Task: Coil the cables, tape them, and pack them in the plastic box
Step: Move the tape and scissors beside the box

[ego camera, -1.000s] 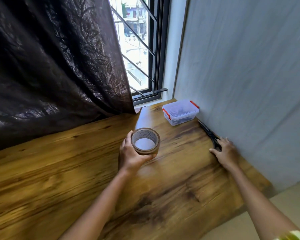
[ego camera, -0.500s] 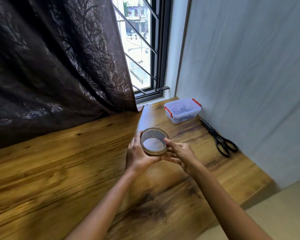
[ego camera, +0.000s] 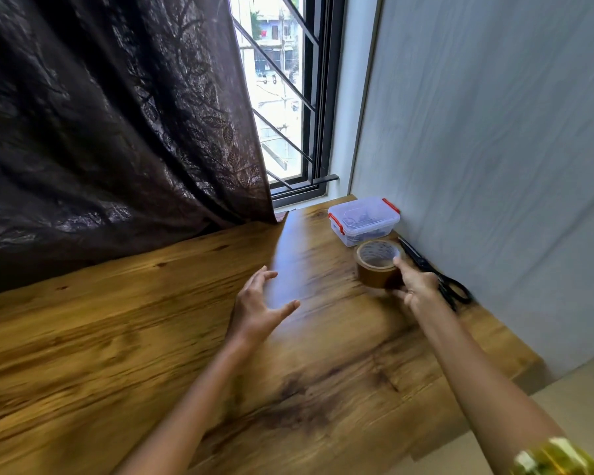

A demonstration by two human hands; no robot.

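Where right hand (ego camera: pixel 417 286) holds tape roll (ego camera: pixel 374 270), scissors (ego camera: pixel 458 292) lie behind — half-hidden.

- Wooden table (ego camera: pixel 117 337), set in the corner under a barred window (ego camera: pixel 282 80).
- Brown tape roll (ego camera: pixel 378 265) gripped by right hand (ego camera: pixel 417 287), index finger over top rim; contact with the wood unclear.
- Left hand (ego camera: pixel 258 303) open over mid-table, fingers spread, holding nothing.
- Clear plastic box (ego camera: pixel 364 221) just behind the roll, lid on, red clips, dark contents inside.
- Black scissors (ego camera: pixel 436 279) flat along grey wall (ego camera: pixel 494 132), partly hidden by right hand.
- Dark patterned curtain (ego camera: pixel 100 114) draped onto the table's far edge.
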